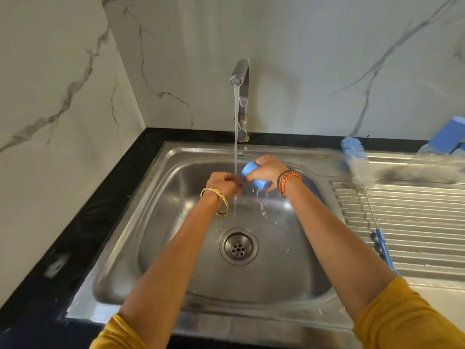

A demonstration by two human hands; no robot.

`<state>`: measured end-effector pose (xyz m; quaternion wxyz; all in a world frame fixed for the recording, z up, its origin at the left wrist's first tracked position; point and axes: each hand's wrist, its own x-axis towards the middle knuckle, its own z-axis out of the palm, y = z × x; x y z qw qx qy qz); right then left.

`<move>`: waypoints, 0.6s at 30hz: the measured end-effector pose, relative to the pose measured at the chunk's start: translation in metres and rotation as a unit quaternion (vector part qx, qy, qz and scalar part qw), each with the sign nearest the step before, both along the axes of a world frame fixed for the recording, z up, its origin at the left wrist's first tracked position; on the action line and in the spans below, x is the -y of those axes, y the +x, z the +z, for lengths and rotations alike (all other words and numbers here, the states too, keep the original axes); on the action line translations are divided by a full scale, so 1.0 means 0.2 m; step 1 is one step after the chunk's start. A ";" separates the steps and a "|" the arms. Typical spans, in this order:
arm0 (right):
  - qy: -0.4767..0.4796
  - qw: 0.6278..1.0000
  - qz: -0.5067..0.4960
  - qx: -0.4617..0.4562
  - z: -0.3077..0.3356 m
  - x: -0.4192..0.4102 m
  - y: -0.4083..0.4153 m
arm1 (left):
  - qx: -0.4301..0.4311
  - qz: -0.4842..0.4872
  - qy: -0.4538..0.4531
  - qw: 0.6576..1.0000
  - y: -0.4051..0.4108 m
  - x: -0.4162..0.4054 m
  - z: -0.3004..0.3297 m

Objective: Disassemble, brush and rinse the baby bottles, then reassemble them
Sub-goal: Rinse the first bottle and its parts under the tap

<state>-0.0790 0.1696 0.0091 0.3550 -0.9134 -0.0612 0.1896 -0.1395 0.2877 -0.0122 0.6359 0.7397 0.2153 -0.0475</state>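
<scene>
A blue bottle cap (252,177) is held over the steel sink (161,222), just right of the water stream (235,137) that falls from the tap (240,76). Its long axis is tilted, with one rounded end turned up toward ten o'clock and the other end down toward four o'clock, where water drips from it. The cap is grasped by the fingers of the right hand (266,170), which are wrapped over its top and side. The left hand (224,183) is held at the stream, at nine o'clock from the cap, its fingers curled inward; whether anything is pinched in them cannot be told. On the draining board at three o'clock a bottle brush (357,167) is laid, bristles toward the wall, blue handle toward the viewer. A blue-capped bottle (445,139) is seen at the far right edge, on its side.
</scene>
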 end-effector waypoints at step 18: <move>0.325 0.943 -0.059 -0.045 -0.04 0.14 -0.04 | 0.001 0.083 -0.133 0.988 0.00 0.01 -0.16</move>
